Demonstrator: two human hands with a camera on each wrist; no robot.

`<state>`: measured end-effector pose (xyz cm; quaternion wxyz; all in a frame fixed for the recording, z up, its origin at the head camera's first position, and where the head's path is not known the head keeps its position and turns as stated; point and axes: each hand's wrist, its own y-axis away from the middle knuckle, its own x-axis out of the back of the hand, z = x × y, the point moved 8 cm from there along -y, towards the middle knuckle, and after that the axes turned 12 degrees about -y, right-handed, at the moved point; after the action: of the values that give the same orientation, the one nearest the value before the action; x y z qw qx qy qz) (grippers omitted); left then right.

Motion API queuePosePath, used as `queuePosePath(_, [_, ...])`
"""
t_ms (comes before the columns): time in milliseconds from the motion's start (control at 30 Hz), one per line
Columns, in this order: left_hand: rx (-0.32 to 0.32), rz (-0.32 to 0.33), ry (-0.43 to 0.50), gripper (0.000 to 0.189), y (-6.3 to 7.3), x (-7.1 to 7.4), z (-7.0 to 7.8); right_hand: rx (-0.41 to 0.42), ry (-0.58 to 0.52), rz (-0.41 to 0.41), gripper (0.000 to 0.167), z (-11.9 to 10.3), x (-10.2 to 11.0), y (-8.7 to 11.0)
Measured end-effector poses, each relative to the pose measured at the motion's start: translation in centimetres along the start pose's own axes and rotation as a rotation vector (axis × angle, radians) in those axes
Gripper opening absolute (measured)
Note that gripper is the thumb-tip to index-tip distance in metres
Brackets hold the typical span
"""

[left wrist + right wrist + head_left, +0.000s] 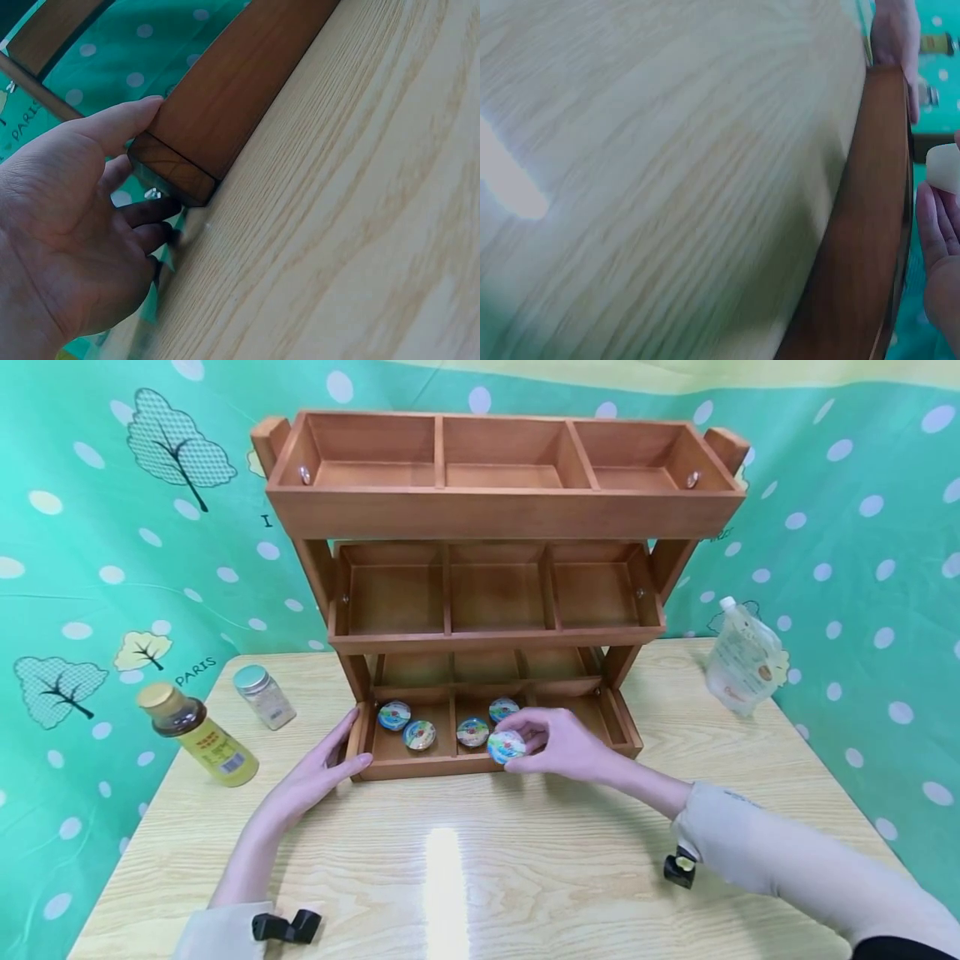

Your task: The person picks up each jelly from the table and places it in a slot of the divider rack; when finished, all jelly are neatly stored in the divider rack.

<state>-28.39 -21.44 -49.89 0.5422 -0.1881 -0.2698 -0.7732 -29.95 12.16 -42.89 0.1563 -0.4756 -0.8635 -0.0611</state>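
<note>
My right hand [558, 745] pinches a small jelly cup [506, 747] with a printed blue-and-white lid, over the front edge of the bottom tier's middle compartment. In the right wrist view its pale side [943, 166] shows at the fingertips. Two similar cups, one blue-lidded [394, 716] and one yellowish [419, 735], lie in the left compartment. Another pair, a front cup [472, 732] and a back cup [503, 709], lies in the middle one. With thumb at the front and fingers along the side, my left hand [318, 777] holds the wooden rack's left end [174, 169].
The three-tier wooden rack [506, 516] has divided trays; its upper two hold nothing. On the left of the table [360, 877] stand a yellow-labelled bottle [198, 735] and a teal-capped jar [264, 697]. A clear spouted pouch [744, 657] stands at right, before a patterned green cloth [847, 568].
</note>
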Motion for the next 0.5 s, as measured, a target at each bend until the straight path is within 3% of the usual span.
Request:
queuePosePath(233, [0.003, 0.008, -0.007, 0.086, 0.0, 0.1, 0.0, 0.029, 0.03, 0.101, 0.045, 0.2, 4.2, 0.8])
queuePosePath(500, [-0.003, 0.013, 0.002, 0.085, 0.1, 0.1, 0.0, -0.005, 0.036, 0.216, 0.046, 1.0, 8.1, 1.8])
